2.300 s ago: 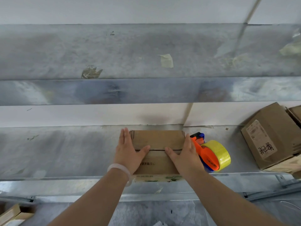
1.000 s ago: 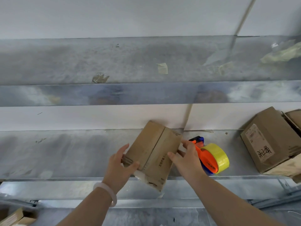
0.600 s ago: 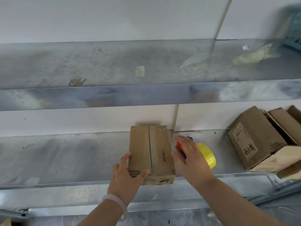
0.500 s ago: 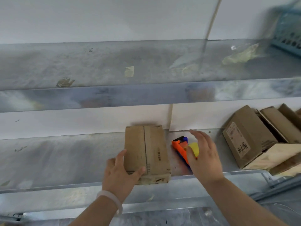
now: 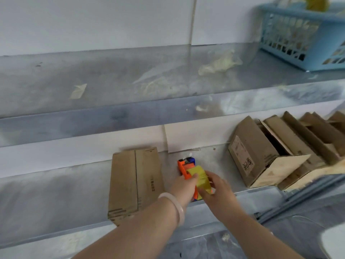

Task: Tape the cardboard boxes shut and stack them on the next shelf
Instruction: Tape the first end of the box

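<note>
1. Brown rectangular cardboard box (image 5: 134, 184): the flaps are closed, a dark seam runs lengthwise down the top face, and there is small print beside the seam. It lies flat on the lower grey metal shelf (image 5: 46, 199). Its far end is against the white wall and its near end is at the shelf's front lip.
2. Orange plastic tape dispenser (image 5: 183, 167), carrying a yellow roll: it sits on the same shelf, just right of the box.
3. Your left hand (image 5: 183, 186): it grasps the dispenser from the left, fingers curled on the orange body and thumb against the yellow roll. A white bangle (image 5: 174, 208) circles the wrist, which crosses the box's near right corner.
4. Your right hand (image 5: 218, 193): it clasps the yellow roll from the right, with the back of the hand toward you.
5. Hidden or unclear: both hands cover the dispenser's handle and near end. The right fingertips lie behind the hand itself. Motion blur softens every edge.
6. Cut off: leaning brown cardboard boxes with loose flaps (image 5: 257, 152) run out of frame at right. A light-blue plastic basket (image 5: 302, 43) on the upper metal shelf (image 5: 121, 77) is clipped at the corner, and its contents are illegible.
</note>
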